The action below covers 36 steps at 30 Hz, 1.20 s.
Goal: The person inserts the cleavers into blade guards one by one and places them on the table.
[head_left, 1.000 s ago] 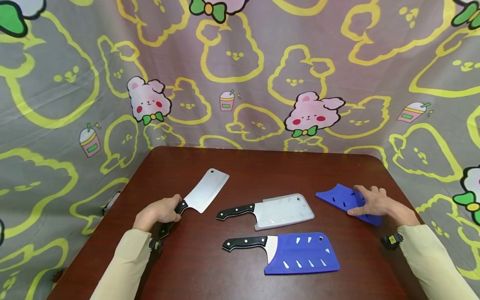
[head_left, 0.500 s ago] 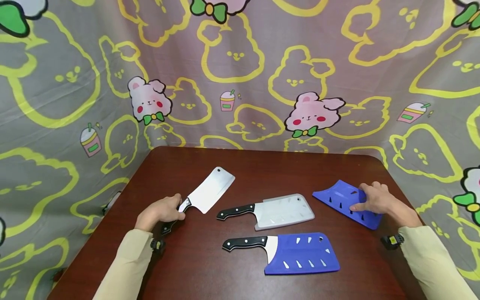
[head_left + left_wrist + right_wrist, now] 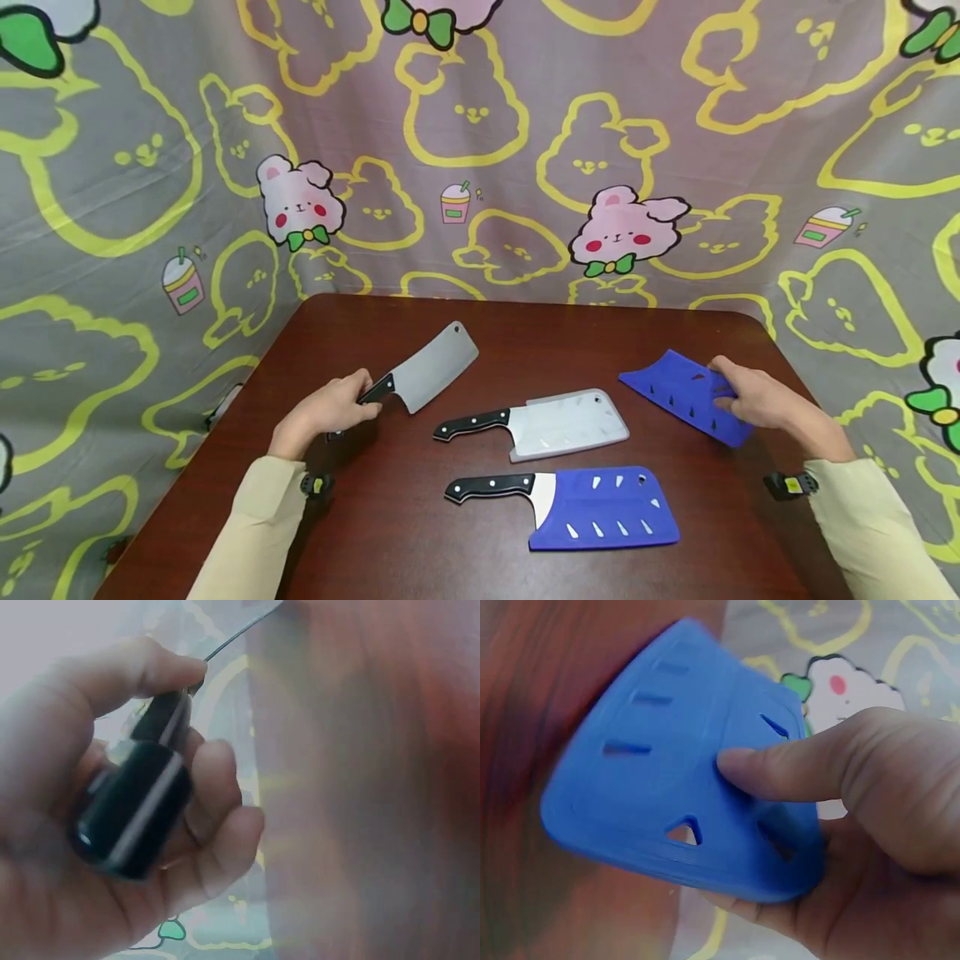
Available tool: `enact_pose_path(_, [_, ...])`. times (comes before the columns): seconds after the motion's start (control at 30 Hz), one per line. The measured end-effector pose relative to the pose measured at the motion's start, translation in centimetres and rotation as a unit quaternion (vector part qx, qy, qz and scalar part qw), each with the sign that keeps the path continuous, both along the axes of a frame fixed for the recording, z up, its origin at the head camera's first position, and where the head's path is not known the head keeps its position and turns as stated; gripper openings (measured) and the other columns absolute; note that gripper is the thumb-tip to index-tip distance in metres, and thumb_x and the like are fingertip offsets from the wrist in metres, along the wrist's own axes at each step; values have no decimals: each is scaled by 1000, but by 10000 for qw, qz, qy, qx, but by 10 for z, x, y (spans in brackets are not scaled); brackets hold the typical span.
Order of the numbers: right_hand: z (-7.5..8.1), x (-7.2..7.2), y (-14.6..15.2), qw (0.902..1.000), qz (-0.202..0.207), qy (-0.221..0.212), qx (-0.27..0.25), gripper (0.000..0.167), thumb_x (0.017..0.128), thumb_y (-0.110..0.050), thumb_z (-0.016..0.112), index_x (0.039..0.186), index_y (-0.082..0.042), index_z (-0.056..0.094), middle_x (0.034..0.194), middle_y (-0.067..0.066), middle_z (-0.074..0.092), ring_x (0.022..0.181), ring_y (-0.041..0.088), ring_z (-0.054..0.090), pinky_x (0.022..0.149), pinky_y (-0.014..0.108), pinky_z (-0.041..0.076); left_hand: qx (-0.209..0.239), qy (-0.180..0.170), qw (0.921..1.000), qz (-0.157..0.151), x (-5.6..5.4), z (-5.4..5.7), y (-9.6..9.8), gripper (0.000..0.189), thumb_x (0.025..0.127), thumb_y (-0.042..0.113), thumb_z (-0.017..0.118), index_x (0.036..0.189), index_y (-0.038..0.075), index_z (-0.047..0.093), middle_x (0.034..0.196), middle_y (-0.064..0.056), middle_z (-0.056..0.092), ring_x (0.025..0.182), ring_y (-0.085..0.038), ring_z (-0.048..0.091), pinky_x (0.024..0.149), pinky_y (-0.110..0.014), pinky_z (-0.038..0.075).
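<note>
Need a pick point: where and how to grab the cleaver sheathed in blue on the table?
Probably best by the black handle, coming from above and the person's left. Slim and uncovered, it points left; the blue sheath covers most of the blade and lies broad and flat.

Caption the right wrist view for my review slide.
Right hand pinches a flat, slotted blue plastic sheath against a reddish-brown tabletop backdrop.
</note>
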State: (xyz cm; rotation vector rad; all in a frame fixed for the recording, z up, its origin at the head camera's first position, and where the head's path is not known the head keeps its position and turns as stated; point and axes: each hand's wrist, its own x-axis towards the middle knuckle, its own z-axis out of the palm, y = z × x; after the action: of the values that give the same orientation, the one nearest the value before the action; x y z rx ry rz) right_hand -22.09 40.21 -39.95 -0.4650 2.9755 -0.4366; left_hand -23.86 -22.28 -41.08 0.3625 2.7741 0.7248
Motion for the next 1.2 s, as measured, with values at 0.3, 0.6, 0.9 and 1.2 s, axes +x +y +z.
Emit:
enact_pose_path(0.3, [23, 4, -17, 9957, -100, 869, -290, 32, 89, -5, 68, 118, -4, 54, 106, 20, 68, 86, 30, 66, 71, 45, 52, 1043, 198, 9942, -177, -3, 11, 7, 23, 96, 22, 64, 109, 8, 50, 78, -10, 60, 60, -19, 60, 60, -32, 49])
enact_pose_path(0.6, [58, 8, -25, 9723, -1003, 1772, -1144, 34, 93, -29, 68, 119, -10, 60, 111, 23, 63, 88, 34, 59, 68, 33, 41, 1682, 268, 9851, -218, -3, 31, 21, 23, 97, 22, 63, 113, 8, 54, 81, -12, 61, 55, -24, 58, 56, -33, 51])
enact_pose_path(0.9, [75, 17, -36, 9346, -1032, 2402, -2414, 31, 92, -20, 69, 121, -9, 62, 97, -29, 54, 79, -11, 49, 67, 10, 37, 1952, 380, 9795, -338, 3, 59, 29, 22, 94, 27, 66, 112, 15, 61, 83, -8, 64, 49, -20, 49, 47, -32, 44])
enact_pose_path(1.2, [94, 24, -47, 8875, -791, 3062, -3352, 30, 89, -2, 67, 119, 2, 62, 90, -22, 60, 71, -8, 58, 65, 4, 45, 2602, 440, 9630, -537, 8, 71, 30, 24, 93, 28, 68, 111, 13, 63, 80, -9, 66, 46, -19, 44, 42, -30, 37])
